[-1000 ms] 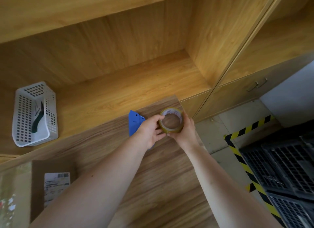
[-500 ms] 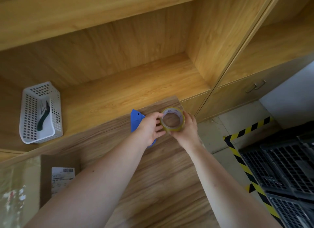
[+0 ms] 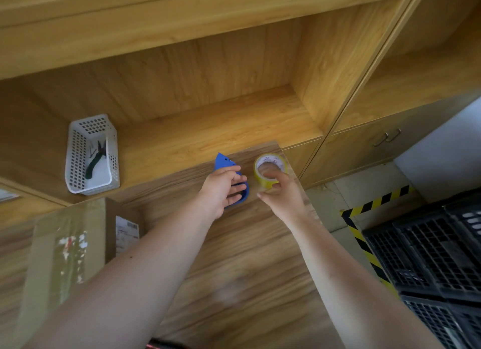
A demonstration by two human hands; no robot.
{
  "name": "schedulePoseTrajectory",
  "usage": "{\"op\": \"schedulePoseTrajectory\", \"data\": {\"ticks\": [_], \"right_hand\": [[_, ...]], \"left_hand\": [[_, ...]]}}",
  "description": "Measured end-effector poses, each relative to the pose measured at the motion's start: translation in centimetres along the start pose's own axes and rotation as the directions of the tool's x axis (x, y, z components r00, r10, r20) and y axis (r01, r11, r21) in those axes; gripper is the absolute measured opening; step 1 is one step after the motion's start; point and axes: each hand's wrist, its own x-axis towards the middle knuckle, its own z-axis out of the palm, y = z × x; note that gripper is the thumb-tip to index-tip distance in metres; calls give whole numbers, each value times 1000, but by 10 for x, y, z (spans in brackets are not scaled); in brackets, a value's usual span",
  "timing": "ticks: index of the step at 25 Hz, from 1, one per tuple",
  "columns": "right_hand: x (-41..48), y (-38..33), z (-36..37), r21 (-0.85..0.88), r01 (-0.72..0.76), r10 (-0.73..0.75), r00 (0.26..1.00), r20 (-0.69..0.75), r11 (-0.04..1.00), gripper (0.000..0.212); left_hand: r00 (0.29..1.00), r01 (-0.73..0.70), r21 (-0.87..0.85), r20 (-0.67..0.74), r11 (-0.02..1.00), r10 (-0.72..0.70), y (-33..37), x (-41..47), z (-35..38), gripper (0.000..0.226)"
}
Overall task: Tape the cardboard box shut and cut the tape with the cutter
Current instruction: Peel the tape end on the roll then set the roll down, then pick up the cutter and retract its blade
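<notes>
While the left hand [image 3: 224,190] spreads over the blue cutter [image 3: 221,162], the right hand [image 3: 279,192] loosely cups the yellowish tape roll [image 3: 270,173].

Both arms outstretched — left hand [image 3: 223,188] fingers spread, loose; right hand [image 3: 282,192] fingers curled, grip unclear.

A white perforated plastic basket [image 3: 78,166] stands on the wooden shelf [image 3: 208,132], toward its left end, holding green-handled pliers [image 3: 95,161] that lean against its inner wall. Cabinet doors with metal handles [image 3: 387,137] sit right of the shelf. Black plastic crates [image 3: 429,257] are stacked on the floor at the lower right, beside yellow-and-black hazard tape [image 3: 377,200].
</notes>
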Motion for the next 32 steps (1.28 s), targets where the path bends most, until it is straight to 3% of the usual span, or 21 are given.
{"op": "schedulePoseTrajectory", "data": {"ticks": [15,25,32], "right_hand": [[-131,-24,56,81,92,-98,993,63,992,43],[-217,-1,125,74,122,-129,987,97,990,36],[-261,11,152,29,148,-150,975,161,989,38]], "left_hand": [[990,-139,-53,-47,989,136,-70,-107,-105,32],[1000,-14,3,12,1000,14,-163,-174,-166,28],[992,98,-134,-65,986,-107,-218,-183,-210,30]]}}
